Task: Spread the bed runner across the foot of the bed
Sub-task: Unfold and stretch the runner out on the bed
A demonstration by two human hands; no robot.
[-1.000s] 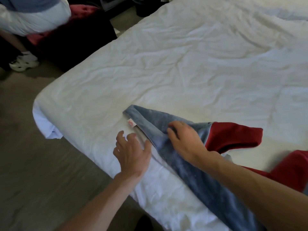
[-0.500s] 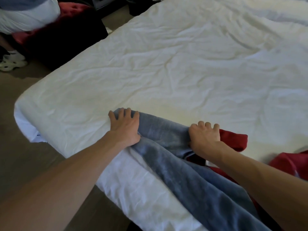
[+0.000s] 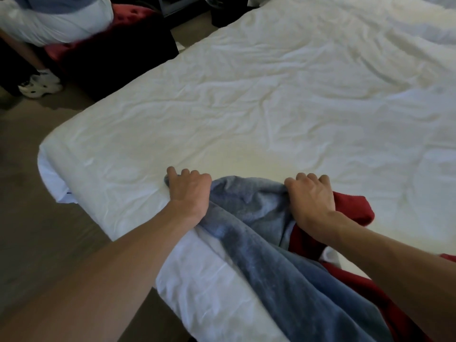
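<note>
The bed runner (image 3: 249, 218) is a soft cloth, blue-grey on one side and red on the other, bunched along the near edge of the bed (image 3: 246, 107) and hanging off toward me. My left hand (image 3: 190, 191) grips its blue-grey corner, fingers curled over the cloth against the white sheet. About a hand's width to the right, my right hand (image 3: 311, 196) clutches the runner's upper edge where the blue-grey meets the red. The red part shows behind and below my right wrist.
The wrinkled white sheet stretches far and right. The bed's left corner (image 3: 56, 169) overhangs the brown floor (image 3: 29, 230). Another person in white clothing (image 3: 49, 18) and a white shoe (image 3: 39, 85) sits on a dark red seat (image 3: 118, 45) at the far left.
My left hand moved onto the runner's corner and closed on it. My right hand shifted right along the cloth's edge and gripped it. The runner's corner now lies spread wider.
</note>
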